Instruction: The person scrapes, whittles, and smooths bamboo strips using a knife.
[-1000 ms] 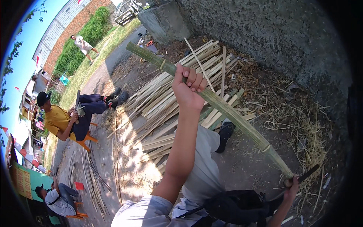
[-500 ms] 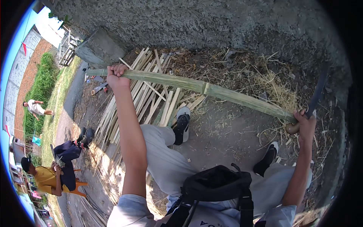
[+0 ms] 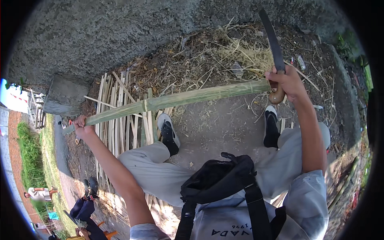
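A long green bamboo pole [image 3: 176, 101] stretches across in front of me, its right end higher than its left. My left hand [image 3: 83, 127] is wrapped round it close to the left end. At the other end my right hand [image 3: 289, 85] grips the brown wooden handle [image 3: 277, 96] of a machete. The machete's dark blade [image 3: 271, 38] points up toward the wall, its tip bent slightly left. The pole's right end meets the handle and my right fingers; whether those fingers also grip the pole I cannot tell.
Split bamboo strips [image 3: 116, 94] lie piled at the left, by a concrete block [image 3: 68, 96]. A rough wall [image 3: 132, 36] runs along the far side, with dry shavings [image 3: 248, 54] below it. A seated person [image 3: 86, 220] holds a blade at the lower left; another person [image 3: 40, 195] is farther off.
The view has swung to the right. In it, the pole's right end has risen and its left end has dropped. The machete stands more upright, and both hands keep their holds.
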Demonstrator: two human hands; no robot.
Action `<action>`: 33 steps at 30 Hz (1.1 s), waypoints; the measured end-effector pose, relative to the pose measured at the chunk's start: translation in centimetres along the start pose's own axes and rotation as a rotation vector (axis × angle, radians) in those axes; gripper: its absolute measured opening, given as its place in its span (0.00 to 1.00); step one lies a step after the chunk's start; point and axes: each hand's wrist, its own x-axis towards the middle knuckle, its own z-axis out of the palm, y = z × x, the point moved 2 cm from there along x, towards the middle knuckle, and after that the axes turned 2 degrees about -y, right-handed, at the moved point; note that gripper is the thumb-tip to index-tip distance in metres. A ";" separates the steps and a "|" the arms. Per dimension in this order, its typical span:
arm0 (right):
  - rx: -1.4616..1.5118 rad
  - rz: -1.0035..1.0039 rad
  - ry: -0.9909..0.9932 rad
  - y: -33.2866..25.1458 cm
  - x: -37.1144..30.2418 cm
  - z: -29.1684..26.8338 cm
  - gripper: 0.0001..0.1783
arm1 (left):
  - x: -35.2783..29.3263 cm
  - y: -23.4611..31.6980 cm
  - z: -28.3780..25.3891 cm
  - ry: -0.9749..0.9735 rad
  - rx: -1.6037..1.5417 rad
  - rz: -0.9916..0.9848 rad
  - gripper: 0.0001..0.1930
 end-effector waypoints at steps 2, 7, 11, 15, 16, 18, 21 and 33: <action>0.048 0.041 -0.011 0.2 -0.5 0.0 0.13 | 0.1 0.4 -0.1 -0.005 -0.012 -0.022 0.17; 0.210 0.104 0.048 2.0 -0.1 -0.6 0.13 | 0.4 0.4 -0.4 -0.012 0.080 -0.016 0.16; 0.400 0.092 0.078 2.1 1.3 -0.9 0.15 | -0.1 0.2 -0.4 -0.019 0.052 -0.026 0.17; 0.458 0.122 0.140 1.6 2.3 -1.0 0.15 | -0.2 0.2 -0.4 0.021 0.012 -0.006 0.19; 0.481 0.105 0.173 1.5 2.5 -1.0 0.15 | -0.1 -0.2 -0.6 0.006 0.031 -0.005 0.20; 0.513 0.086 0.171 1.2 3.0 -1.5 0.14 | 0.3 0.2 -0.7 -0.051 0.036 -0.007 0.21; 0.557 0.048 0.234 0.5 4.0 -5.0 0.11 | 0.4 4.0 -1.5 -0.132 0.039 -0.023 0.21; -0.139 -0.075 0.355 0.0 0.4 -5.0 0.19 | -7.6 -3.0 4.5 0.167 0.160 0.231 0.20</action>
